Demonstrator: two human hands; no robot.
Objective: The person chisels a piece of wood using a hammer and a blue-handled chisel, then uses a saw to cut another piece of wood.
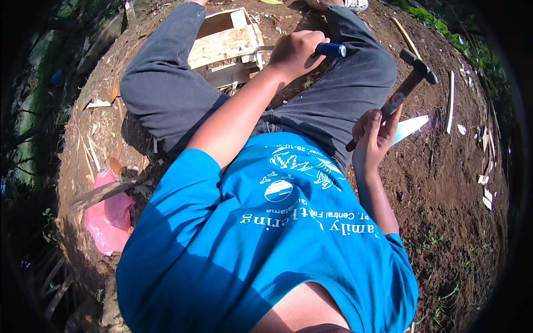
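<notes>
A small, rough wooden box stands on the ground between my bent legs. My left hand is closed around a chisel with a blue handle. Its metal shank juts out leftward from my fist and ends at the right side of the box; whether the tip touches the wood I cannot tell. By my right thigh, my right hand grips a hammer low on its wooden handle, the dark metal head raised up and to the right.
A shiny, pale pointed blade shows behind my right hand. At the left, a pink plastic bag lies under a wooden stick. Wood strips and chips are scattered over the brown soil. Green plants edge the far right.
</notes>
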